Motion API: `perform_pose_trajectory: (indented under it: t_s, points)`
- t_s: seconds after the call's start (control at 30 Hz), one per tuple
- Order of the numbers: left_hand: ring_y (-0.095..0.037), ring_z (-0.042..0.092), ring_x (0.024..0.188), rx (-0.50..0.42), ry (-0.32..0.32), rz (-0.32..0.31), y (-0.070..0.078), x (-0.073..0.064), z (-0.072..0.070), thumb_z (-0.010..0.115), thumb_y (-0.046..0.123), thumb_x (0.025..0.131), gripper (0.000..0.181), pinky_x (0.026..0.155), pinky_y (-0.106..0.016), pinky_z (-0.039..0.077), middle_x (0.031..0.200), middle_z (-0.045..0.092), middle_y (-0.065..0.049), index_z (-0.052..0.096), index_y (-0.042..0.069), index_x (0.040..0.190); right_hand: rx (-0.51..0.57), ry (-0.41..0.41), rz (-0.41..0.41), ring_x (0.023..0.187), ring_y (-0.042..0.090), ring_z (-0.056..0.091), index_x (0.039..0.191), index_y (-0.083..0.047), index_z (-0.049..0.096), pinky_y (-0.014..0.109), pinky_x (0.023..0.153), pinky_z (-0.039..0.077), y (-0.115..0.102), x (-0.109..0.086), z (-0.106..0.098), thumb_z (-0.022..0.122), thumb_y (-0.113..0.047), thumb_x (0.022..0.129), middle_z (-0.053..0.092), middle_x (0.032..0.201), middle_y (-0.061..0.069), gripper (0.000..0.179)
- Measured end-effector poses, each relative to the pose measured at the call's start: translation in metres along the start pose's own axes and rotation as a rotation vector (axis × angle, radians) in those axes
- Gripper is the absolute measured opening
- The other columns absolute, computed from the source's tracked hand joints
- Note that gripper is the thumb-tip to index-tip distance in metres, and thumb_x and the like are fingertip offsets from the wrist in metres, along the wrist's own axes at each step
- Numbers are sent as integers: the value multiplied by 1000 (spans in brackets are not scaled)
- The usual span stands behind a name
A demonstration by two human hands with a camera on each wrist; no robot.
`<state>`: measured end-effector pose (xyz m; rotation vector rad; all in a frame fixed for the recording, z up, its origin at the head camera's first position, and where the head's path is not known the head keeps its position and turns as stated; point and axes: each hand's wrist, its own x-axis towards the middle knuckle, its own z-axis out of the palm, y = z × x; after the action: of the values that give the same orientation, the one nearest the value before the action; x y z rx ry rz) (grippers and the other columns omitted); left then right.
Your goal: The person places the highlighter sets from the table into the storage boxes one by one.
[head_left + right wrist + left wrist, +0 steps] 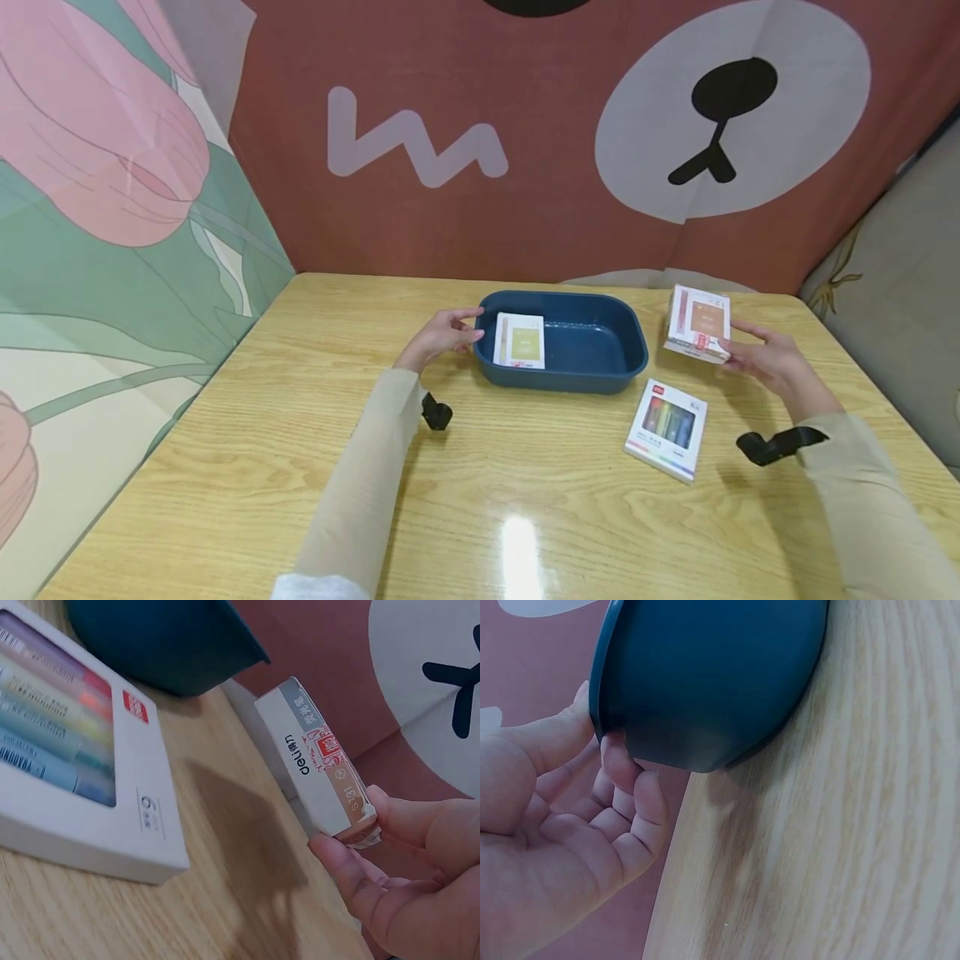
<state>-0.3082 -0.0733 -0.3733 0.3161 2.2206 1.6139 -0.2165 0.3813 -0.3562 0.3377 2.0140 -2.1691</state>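
Observation:
A dark blue plastic basin stands on the table, and my left hand pinches its left rim between thumb and fingers. In the left wrist view, the left hand grips the rim of the basin. Inside the basin's left end lies a white box with a yellow-green panel. My right hand holds a white and orange-brown highlighter box by its right end, right of the basin. The right wrist view shows this highlighter box raised off the table, its shadow below.
A flat white pack of coloured highlighters with a clear window lies in front of the basin's right end. The wooden table meets a brown cloth backdrop at its far edge.

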Motion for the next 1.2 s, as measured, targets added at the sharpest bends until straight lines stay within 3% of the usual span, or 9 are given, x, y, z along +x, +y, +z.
perform_pose_trajectory:
  t_s: [0.23,0.7,0.97,1.2]
  points:
    - [-21,51,71,11,2,-10,1,1,0,59,7,86,49,78,-45,45,82,54,-11,44,9,133,35,-41,-39,66,14,61,140,2,-1,28,64,51,-8,-3,8,63,-2,81,63,73,2,87]
    - [-21,52,70,-8,9,-3,1,0,0,59,6,86,49,77,-46,45,80,56,-11,44,9,133,-42,-61,-104,67,13,61,141,2,8,27,62,51,-19,-4,43,60,-1,83,63,74,0,79]
    - [-20,51,68,-27,-9,6,-2,0,-1,59,7,86,49,75,-44,45,84,57,-13,44,10,133,-231,-39,-170,66,10,61,140,5,17,27,64,51,-19,-6,70,61,-8,84,62,74,-5,72]
    - [-23,51,70,-36,-12,8,-1,-1,0,58,5,87,48,78,-47,43,84,57,-14,45,10,133,-310,-34,-193,67,10,61,138,6,23,31,68,51,-17,-5,86,61,-8,84,59,77,-4,68]
